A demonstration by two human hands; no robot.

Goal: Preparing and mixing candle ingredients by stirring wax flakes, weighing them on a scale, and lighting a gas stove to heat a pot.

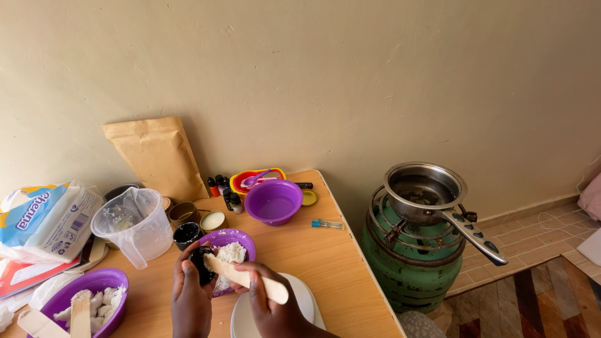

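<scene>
Left hand [191, 285] clamped around small black jar [201, 263], tilted for filling | right hand [266, 300] grips wooden spatula [245, 278], tip at jar mouth | near tabletop's front edge, over purple bowl [231, 241] of white lumps to catch spills | white plate [307, 303] below.

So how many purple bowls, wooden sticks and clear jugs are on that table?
Purple bowls: 3, at the back, under the hands, bottom left
Wooden sticks: 3, one in the right hand, two bottom left
Clear jugs: 1
Total: 7
</scene>
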